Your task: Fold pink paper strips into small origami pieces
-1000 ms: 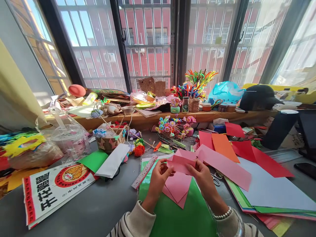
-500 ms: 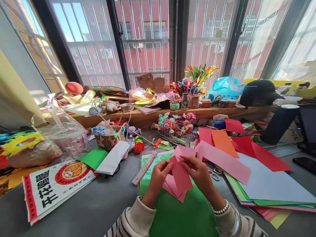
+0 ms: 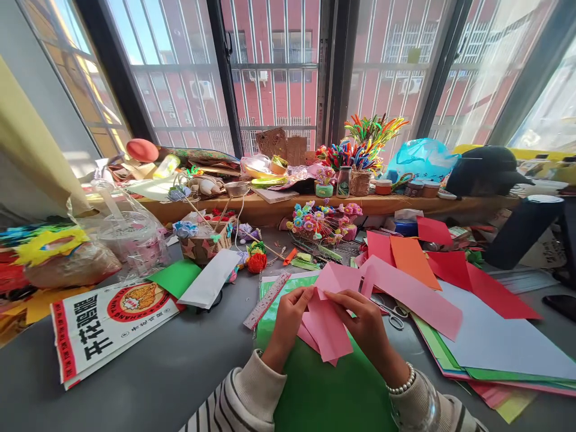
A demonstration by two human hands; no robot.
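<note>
A strip of pink paper [image 3: 330, 333] with a fold at its top end hangs between my hands. My left hand [image 3: 291, 321] pinches its upper left edge between thumb and fingers. From the other side my right hand [image 3: 360, 318] pinches the same top end, the two sets of fingertips close together. Beneath lies a green sheet [image 3: 333, 396] in a clear cover, with another pink piece [image 3: 309, 335] partly hidden under the held strip. More pink paper [image 3: 337, 276] lies just behind my fingers. A clear ruler [image 3: 267, 301] lies left of my left hand.
Scissors [image 3: 396, 318] lie right of my right hand, beside a long pink strip [image 3: 414, 297] and a stack of coloured sheets [image 3: 508, 342]. A printed paper bag [image 3: 112, 330] and a folded white sheet [image 3: 209, 279] are at left. Pipe-cleaner flowers [image 3: 317, 222] stand behind.
My left hand has moved up to the top end of the pink strip, and my right fingertips have come in beside it. The view has shifted slightly left.
</note>
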